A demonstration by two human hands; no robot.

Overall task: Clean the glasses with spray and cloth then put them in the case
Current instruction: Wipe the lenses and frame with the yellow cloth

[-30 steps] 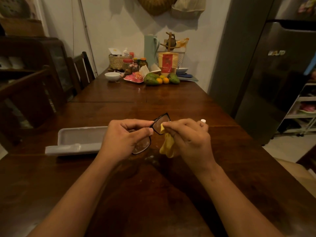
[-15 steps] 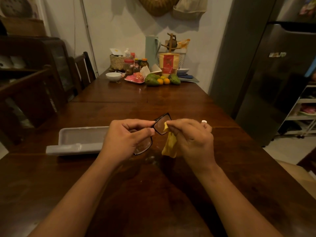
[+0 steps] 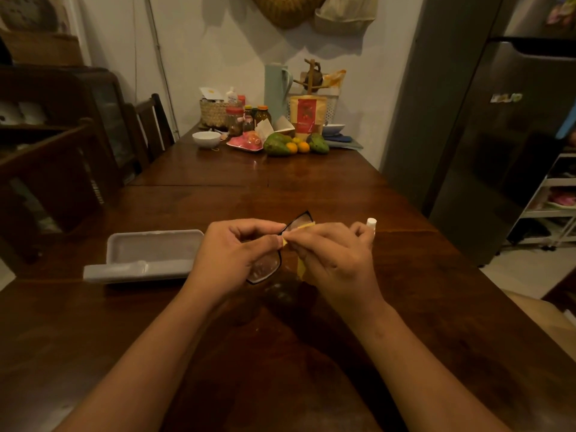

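At the far left, dark wooden chairs (image 3: pixel 149 126) stand beside the long brown tabletop (image 3: pixel 280 188). On the tabletop, left of the hands, lies the grey case (image 3: pixel 149 254). It is open, and its 2 halves lie next to each other with the hollow side up. Farther back, at the far end of the tabletop, there is a white bowl (image 3: pixel 206 138), and to its right a group of jars and some green and orange fruit (image 3: pixel 280 146).

The left hand (image 3: pixel 237 247) is in the middle, a little above the tabletop. Its fingers are curled and its thumb and fingertips grip the glasses (image 3: pixel 265 266) at the frame, between the 2 lenses. The glasses have a thin black frame and are tilted, with 1 lens low and near the person and the other lens higher and farther away. The yellow cloth (image 3: pixel 301 266) is just to the right. The right hand (image 3: pixel 336 260) pinches the cloth against the upper lens, and a strip of the cloth hangs down under this hand.

Past the knuckles of the right hand, only the white top of the spray bottle (image 3: pixel 371 222) shows. I cannot tell if the hand touches it. At the far right stands a dark grey fridge (image 3: pixel 514 151), and beside it is a white rack (image 3: pixel 558 198).
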